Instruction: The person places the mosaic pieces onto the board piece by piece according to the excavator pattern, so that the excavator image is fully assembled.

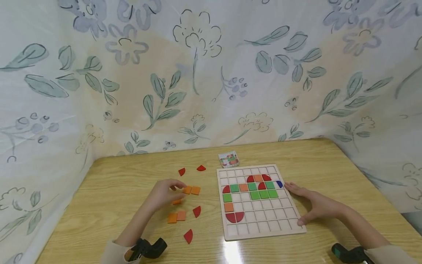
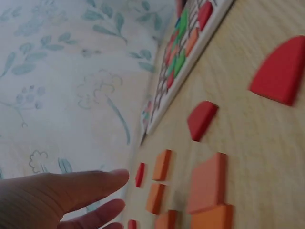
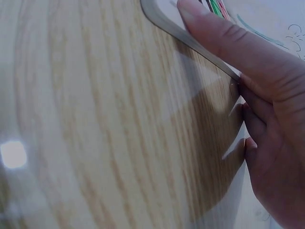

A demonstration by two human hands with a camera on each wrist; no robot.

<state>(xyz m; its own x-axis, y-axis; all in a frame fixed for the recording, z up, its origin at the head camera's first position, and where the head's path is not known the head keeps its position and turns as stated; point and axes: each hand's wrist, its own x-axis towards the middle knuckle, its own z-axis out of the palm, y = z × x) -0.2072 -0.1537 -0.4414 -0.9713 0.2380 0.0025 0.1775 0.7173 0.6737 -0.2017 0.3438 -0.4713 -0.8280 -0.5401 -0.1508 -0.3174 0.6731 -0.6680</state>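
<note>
Light touch wanted!

Left hand [image 1: 163, 194], fingers parted, grips nothing; orange square tiles [image 1: 195, 190] lie by its fingertips: pinch the edges. Grid board [image 1: 267, 225] sits left of the right hand [image 1: 320, 204], fingers extended, thumb on its rim: steady helps.

A flat, pale board [image 1: 263, 214] marked in squares holds red quarter-circles [image 1: 231, 217], orange squares [image 1: 243, 187], green squares [image 1: 264, 194] and, near its right edge, one blue piece [image 1: 279, 184]. Left of it lie five visible loose orange tiles [image 1: 195, 190], two side-by-side pairs and a partly hidden single, among four scattered red wedges [image 1: 188, 236].
</note>
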